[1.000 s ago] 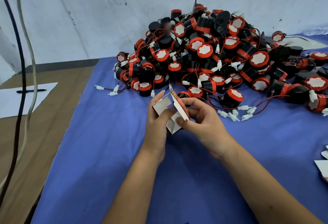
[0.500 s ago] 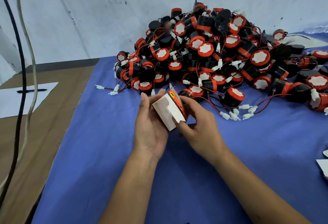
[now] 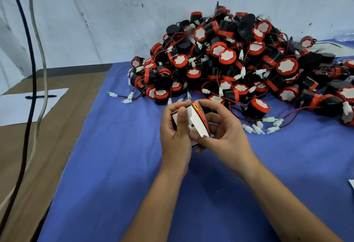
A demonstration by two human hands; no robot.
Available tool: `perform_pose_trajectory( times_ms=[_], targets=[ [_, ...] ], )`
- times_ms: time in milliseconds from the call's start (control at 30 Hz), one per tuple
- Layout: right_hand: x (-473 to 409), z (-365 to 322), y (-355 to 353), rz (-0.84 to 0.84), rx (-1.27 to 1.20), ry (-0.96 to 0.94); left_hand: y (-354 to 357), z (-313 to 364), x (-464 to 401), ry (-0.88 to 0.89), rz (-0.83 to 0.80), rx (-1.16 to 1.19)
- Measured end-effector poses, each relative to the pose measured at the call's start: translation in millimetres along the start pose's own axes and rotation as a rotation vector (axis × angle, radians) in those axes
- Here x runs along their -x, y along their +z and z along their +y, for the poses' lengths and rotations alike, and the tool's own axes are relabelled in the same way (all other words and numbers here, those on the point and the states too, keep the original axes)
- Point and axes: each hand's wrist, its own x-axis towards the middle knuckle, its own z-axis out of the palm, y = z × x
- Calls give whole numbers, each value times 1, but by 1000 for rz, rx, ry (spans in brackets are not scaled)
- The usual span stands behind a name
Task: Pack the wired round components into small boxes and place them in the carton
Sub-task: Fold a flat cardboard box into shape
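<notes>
Small box (image 3: 197, 122) is mostly hidden btwn the two hands; only a white flap w/ a small dark hole and a red-orange printed edge show. Can't tell if anything is inside it, nor whether it's fully folded. Its lower corner is covered by fingers.

Left hand (image 3: 175, 136) grips the box from the left, fingers curled round its far side, thumb pressed flat on the white face. Right hand (image 3: 223, 132) grips it from the right, fingers curled over the top edge and printed side, thumb under the flap. Both hands clenched on the 1 box, held just above the blue cloth (image 3: 118, 174), near the front of the pile.

Just beyond the hands: pile of round components (image 3: 239, 59), black bodies w/ red rims and white faces, red/black wires ending in white plugs. Too many and too tangled to count; the heap runs off the right edge of view. A few loose white plugs (image 3: 258, 126) lie right of the right hand, approx 8, some overlapping.

At far right edge a white corner (image 3: 352, 184) is cut off, can't tell what it is.

Left, on the brown worktop (image 3: 63, 136): 1 white paper sheet (image 3: 17, 111) w/ 1 pen (image 3: 41, 97) on it. 2 cables hang in front, 1 black (image 3: 28, 107), 1 pale (image 3: 41, 96), both cut off top and bottom.
</notes>
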Motion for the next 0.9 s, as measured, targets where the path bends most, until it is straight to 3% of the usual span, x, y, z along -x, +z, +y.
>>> perform_pose_trajectory(
  times_ms=[167,233,367,533,667,733,900],
  targets=[
    [4,1,9,-184,-122,71,-4,0,-5,68,196,-81],
    [4,-2,15,-128,-254,153,-7,3,-5,157,203,-176],
    [2,-4,15,-17,-248,220,-2,5,0,289,52,-341],
    [-3,-6,2,185,-281,248,-5,14,0,118,-264,-112],
    [-5,-3,-9,167,-246,283,-25,13,-6,120,-524,-493],
    [-5,-2,-10,123,-236,277,-26,8,-7,165,-509,-640],
    [-4,-1,-7,85,-155,229,-20,1,-5,204,-390,-619]
  ],
)
